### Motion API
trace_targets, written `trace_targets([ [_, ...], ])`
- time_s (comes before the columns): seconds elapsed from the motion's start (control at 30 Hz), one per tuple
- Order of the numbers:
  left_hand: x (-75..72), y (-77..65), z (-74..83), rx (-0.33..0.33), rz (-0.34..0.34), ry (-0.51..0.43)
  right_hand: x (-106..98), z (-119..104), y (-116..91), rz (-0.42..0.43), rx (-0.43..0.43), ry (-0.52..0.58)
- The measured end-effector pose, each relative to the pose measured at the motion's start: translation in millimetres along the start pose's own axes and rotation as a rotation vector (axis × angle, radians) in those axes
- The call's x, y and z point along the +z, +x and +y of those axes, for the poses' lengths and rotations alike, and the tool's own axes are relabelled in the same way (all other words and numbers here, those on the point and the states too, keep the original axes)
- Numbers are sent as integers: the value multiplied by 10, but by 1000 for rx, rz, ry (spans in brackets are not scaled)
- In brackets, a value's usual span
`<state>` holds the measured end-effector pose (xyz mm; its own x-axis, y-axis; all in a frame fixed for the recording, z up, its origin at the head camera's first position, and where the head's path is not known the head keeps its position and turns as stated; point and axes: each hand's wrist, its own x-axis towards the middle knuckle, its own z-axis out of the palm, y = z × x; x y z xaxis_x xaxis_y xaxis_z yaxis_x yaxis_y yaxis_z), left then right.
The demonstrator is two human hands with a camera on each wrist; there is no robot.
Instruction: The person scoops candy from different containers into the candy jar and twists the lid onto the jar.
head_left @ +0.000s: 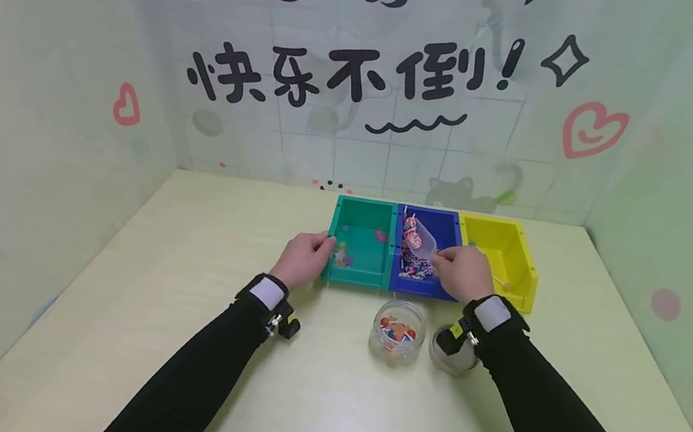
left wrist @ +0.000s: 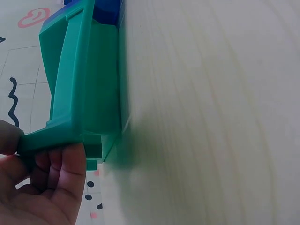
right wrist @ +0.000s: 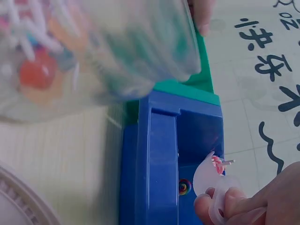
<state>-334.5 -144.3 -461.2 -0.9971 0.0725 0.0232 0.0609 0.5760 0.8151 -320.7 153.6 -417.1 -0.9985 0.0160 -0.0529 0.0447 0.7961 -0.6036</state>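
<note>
My left hand (head_left: 303, 258) grips the left rim of the green bin (head_left: 364, 225), its thumb and curled fingers on either side of the edge in the left wrist view. The handle of a translucent plastic scoop (head_left: 426, 243) is pinched in my right hand (head_left: 469, 273). This scoop is over the blue bin (head_left: 445, 221) and carries red-and-white swirl lollipops (head_left: 413, 235). Below it, more striped candies (head_left: 415, 264) lie in the same bin. The right wrist view shows a rainbow swirl candy (right wrist: 185, 186) beside the scoop.
To the right of the blue bin stands a yellow bin (head_left: 506, 247). In front of the bins is a clear jar (head_left: 398, 332) with lollipops inside. Next to it a round pale object (head_left: 456, 362) is partly covered by my right wrist camera. A few candies (head_left: 343, 255) lie in the green bin.
</note>
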Motion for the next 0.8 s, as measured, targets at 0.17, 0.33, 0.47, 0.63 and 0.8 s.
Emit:
trace_targets([
  [0.17,2,-9,12,-11,0,-11,-23,37,-74,-20,37,98],
  [0.33,10,-32,21,-10,8,-17,-40,81,-133,-18,70,183],
  [0.47,36,-49,8,-2,19,-23,-64,109,-178,5,86,247],
  [0.63,68,-78,-10,13,36,-49,-112,133,-228,22,96,284],
  [0.8,65,-91,-19,5,55,-66,-145,170,-255,35,98,304],
])
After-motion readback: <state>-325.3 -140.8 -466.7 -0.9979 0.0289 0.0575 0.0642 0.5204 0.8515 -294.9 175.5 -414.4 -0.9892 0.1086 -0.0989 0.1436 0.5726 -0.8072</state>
